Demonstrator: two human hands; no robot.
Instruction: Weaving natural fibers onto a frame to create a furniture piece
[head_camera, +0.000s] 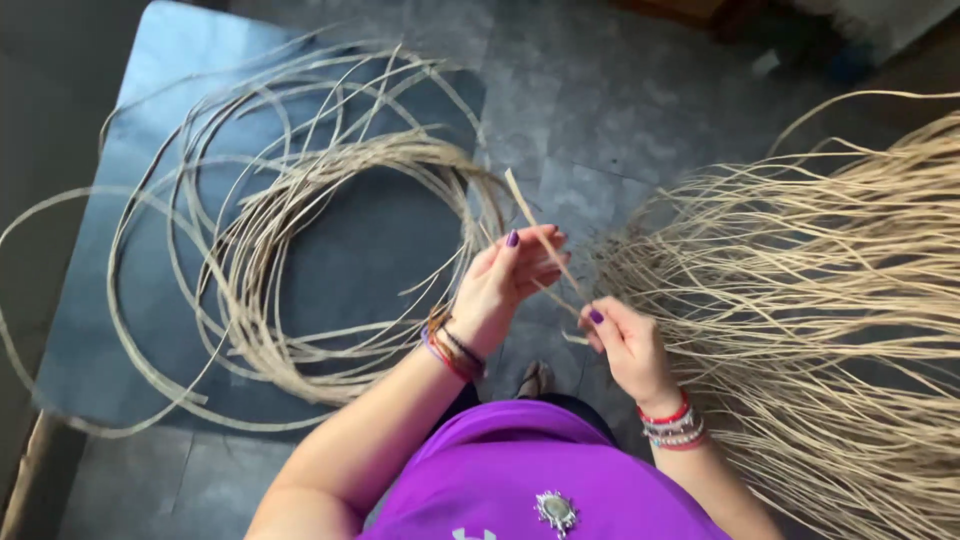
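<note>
Fingers of left hand (505, 275) and right hand (625, 340) pinch a flat, stiff cane strip (540, 240) between coiled strands (300, 250) and a loose fibre bundle (800, 300) cut off at the frame's edge.

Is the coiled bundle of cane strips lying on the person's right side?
No: the coiled bundle lies beside the left hand, on the blue mat.

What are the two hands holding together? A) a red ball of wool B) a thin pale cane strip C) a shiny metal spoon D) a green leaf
B: the left hand and the right hand both pinch one thin pale cane strip between them.
</note>
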